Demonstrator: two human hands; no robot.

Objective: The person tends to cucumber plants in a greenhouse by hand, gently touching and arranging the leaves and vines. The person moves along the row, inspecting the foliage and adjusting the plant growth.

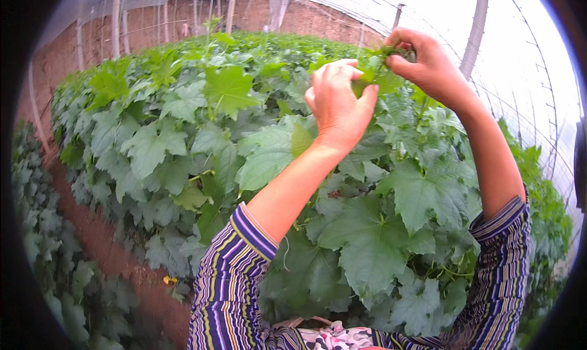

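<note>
My left hand (pixel 341 100) reaches up to the top of the leafy vines, its fingers and thumb apart around a light green leaf (pixel 362 86); whether it touches the leaf is hard to tell. Just right of it and a little higher, my right hand (pixel 419 61) pinches a green shoot tip (pixel 387 52) between thumb and fingers. Something small and reddish shows within the right hand's curled fingers, too hidden to name. Broad lobed leaves (pixel 367 240) hang below both hands, between my forearms.
Dense vine rows (pixel 174 139) spread ahead and left. A bare soil path (pixel 114 253) runs along the left, with a yellow flower (pixel 170 280) at its edge. Posts (pixel 476 29) and hanging strings rise among the plants. An earthen wall (pixel 312 20) and plastic film roof stand behind.
</note>
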